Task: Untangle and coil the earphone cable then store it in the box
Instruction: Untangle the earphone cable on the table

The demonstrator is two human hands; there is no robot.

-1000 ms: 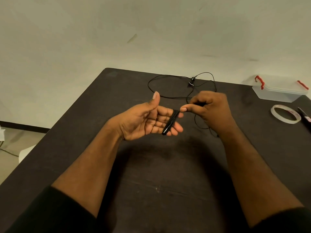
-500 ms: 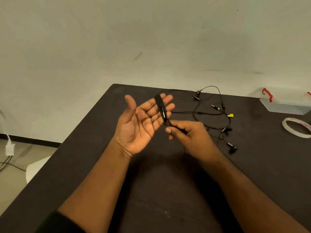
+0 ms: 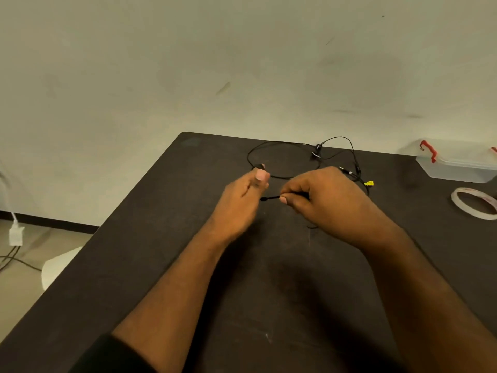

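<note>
Cable [image 3: 282,175] lies mostly loose on the table [image 3: 269,305] beyond the hands, one black stretch pinched by the right hand [image 3: 320,200] — best fed round with even tension, each turn lying flat. Left hand [image 3: 242,203] is turned back-up, blurred — its grip I cannot tell. Box [image 3: 454,168] waits far right.

Bare forearms, black sleeve [image 3: 107,356] at left elbow

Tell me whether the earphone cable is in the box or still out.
Out. The earphone cable lies looped on the table, one end pinched by the right hand; the box stands apart.
</note>
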